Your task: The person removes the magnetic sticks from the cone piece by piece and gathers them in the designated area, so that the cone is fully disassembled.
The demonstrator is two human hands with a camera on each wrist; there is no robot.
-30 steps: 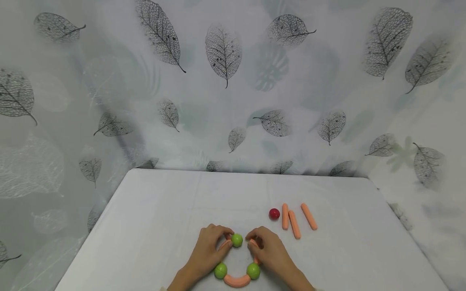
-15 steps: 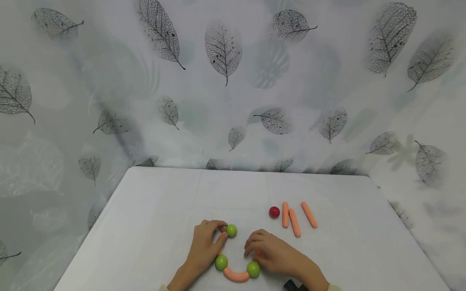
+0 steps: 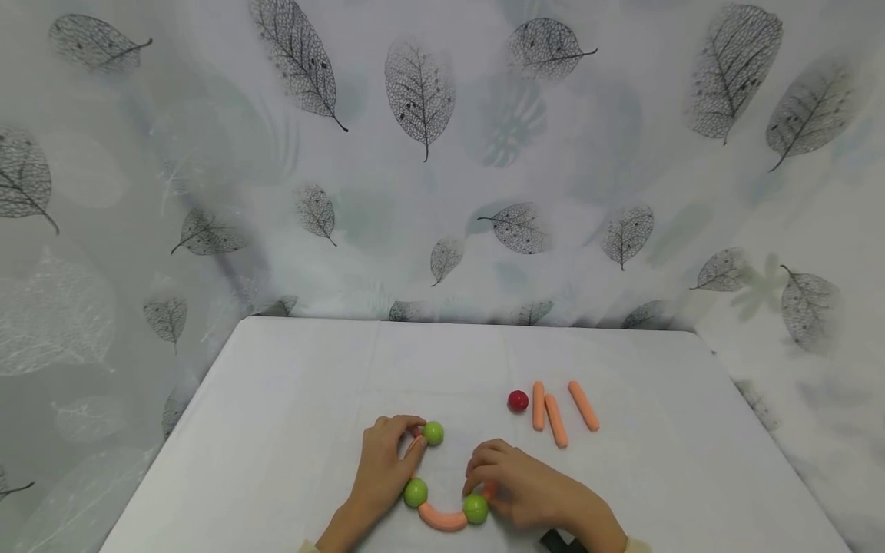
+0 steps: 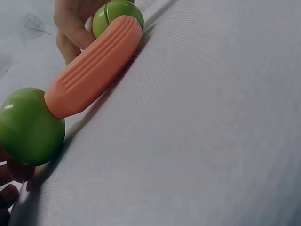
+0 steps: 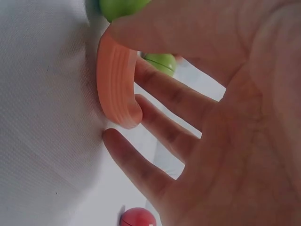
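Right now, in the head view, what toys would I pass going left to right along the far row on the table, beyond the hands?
Red ball → first straight orange stick → second orange stick, slightly nearer → third orange stick, tilted and set a little apart, all on the white table.

No readable text, label, brand, number or sign in any view. Green balls point(image 3: 433, 433) and orange pieces point(image 3: 442, 519) at hands: plain, unmarked (only moulded ridges). Red ball point(image 3: 518, 400) beyond right hand point(image 3: 528, 488): blank. Backdrop point(image 3: 442, 153): leaf print only, no lettering.
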